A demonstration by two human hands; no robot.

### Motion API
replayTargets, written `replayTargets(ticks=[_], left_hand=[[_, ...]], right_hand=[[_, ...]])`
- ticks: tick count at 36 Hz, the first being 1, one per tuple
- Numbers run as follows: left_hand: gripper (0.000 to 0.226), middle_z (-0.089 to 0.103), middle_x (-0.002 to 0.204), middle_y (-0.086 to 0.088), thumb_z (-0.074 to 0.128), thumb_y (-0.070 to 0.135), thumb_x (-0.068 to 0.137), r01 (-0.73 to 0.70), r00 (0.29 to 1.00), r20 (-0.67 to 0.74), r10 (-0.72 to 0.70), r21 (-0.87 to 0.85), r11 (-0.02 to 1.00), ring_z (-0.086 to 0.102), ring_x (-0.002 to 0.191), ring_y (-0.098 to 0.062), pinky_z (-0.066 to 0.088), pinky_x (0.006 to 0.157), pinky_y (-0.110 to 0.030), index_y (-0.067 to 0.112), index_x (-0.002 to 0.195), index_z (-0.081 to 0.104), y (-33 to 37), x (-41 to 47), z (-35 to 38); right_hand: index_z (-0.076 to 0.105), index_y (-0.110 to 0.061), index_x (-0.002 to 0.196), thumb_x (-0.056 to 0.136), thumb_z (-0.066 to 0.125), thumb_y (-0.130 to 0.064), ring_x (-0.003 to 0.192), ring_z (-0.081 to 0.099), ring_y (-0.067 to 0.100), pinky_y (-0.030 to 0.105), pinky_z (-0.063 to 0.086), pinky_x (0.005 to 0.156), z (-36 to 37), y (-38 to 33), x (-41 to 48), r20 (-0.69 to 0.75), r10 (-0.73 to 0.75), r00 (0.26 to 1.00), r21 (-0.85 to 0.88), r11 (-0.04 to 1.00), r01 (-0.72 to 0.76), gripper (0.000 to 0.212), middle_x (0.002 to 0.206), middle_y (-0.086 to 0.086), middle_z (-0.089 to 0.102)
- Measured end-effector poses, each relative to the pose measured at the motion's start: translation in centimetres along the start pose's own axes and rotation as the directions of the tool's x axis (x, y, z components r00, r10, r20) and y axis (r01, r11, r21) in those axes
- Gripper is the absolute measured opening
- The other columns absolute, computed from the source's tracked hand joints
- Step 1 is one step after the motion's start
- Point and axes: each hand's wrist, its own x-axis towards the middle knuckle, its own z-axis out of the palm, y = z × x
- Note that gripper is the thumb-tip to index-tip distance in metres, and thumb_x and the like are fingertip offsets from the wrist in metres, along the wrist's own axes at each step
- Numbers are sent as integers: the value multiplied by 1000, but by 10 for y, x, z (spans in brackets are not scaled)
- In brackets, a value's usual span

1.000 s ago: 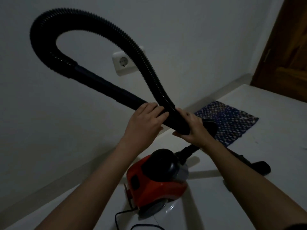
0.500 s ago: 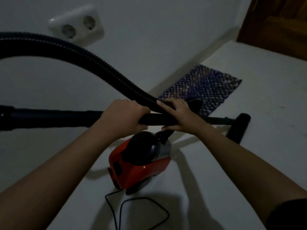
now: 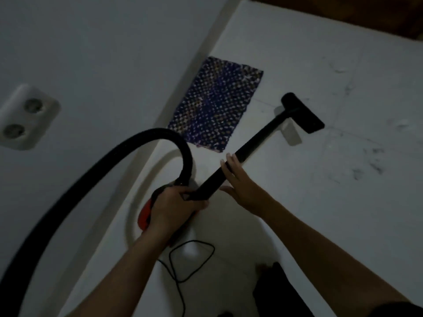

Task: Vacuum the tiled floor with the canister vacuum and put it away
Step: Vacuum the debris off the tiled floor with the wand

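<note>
My left hand (image 3: 175, 209) is closed around the near end of the black wand (image 3: 251, 143), just above the red canister vacuum (image 3: 144, 213), which it mostly hides. My right hand (image 3: 238, 179) rests against the wand's middle, fingers stretched along it, thumb below. The wand slants up and right to the black floor nozzle (image 3: 302, 113), which sits on the white tiled floor (image 3: 343, 191). The black ribbed hose (image 3: 103, 161) arcs from the canister up and round to the lower left.
A blue patterned mat (image 3: 217, 101) lies by the wall beyond the canister. A double wall socket (image 3: 25, 117) sits on the white wall at left. The black power cord (image 3: 190, 264) loops on the floor near my feet. Dark marks on the tiles at right (image 3: 370, 165). Brown door at top right.
The view has tilted down to the floor. The wand swung from level to pointing down and right, its nozzle now on the tiles. My right hand slid further along it and loosened.
</note>
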Motion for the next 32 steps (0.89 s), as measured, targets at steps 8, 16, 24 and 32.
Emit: replayTargets(ticks=[8, 16, 24, 32], left_hand=[[44, 65, 64, -3, 81, 31, 68, 137, 988, 100, -114, -274, 952, 61, 57, -18, 52, 58, -31, -2, 96, 69, 26, -9, 37], [36, 60, 66, 3, 72, 31, 79, 72, 982, 189, -29, -226, 972, 58, 58, -12, 40, 54, -21, 2, 101, 67, 4, -3, 52], [21, 65, 75, 0, 68, 28, 84, 93, 963, 266, -36, -205, 974, 60, 66, -13, 47, 62, -26, 12, 99, 68, -17, -13, 57], [21, 65, 84, 2, 57, 25, 92, 79, 945, 326, -4, -216, 973, 63, 78, -16, 49, 72, -30, 17, 111, 61, -36, -20, 55]], right_hand=[[8, -17, 152, 102, 38, -26, 144, 24, 14, 21, 20, 116, -11, -50, -12, 141, 717, 683, 834, 285, -472, 59, 158, -1, 18], [49, -21, 130, 99, 50, -19, 101, 61, 16, 15, 54, 79, 15, -43, -9, 194, 808, 557, 947, -5, -323, 31, 111, 1, 63], [58, 0, 120, 97, 53, -12, 106, 61, 33, 38, 51, 94, 34, -48, -31, 307, 818, 486, 924, -134, -359, 27, 111, 21, 63], [54, -4, 130, 95, 57, -16, 113, 61, 38, 44, 49, 100, 44, -51, -31, 365, 801, 475, 901, -174, -399, 37, 119, 23, 63]])
